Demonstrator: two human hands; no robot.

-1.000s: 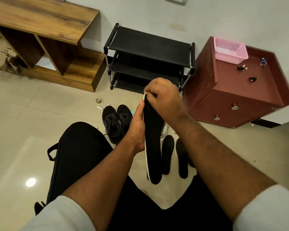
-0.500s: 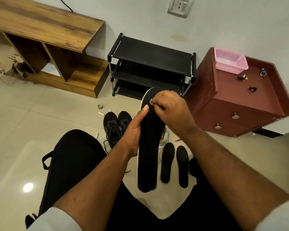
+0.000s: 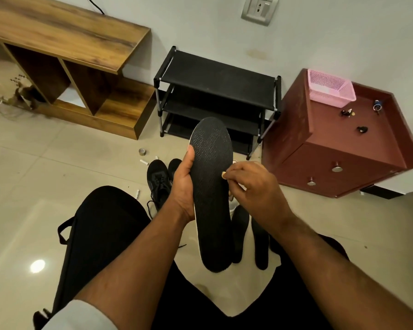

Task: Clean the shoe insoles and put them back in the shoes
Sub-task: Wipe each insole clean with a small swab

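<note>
A long black insole (image 3: 212,186) with a pale rim is held up over my lap, textured face toward me, toe end pointing away. My left hand (image 3: 183,186) grips its left edge, thumb lying along the rim. My right hand (image 3: 253,186) pinches the right edge near the middle, thumb on the top face. Two more black insoles (image 3: 240,232) (image 3: 260,244) lie side by side on the floor, partly hidden behind the held one. A pair of black shoes (image 3: 159,179) stands on the floor left of my left hand. A white shoe (image 3: 232,204) is mostly hidden.
A black shoe rack (image 3: 215,77) stands against the wall ahead. A dark red cabinet (image 3: 343,151) with a pink basket (image 3: 329,91) is at the right, a wooden shelf unit (image 3: 65,32) at the left. A black bag (image 3: 105,222) lies by my left leg. A tape roll (image 3: 142,151) sits on the floor.
The insole turned from edge-on to face toward me. My right hand slid from its toe tip down to the right edge near the middle.
</note>
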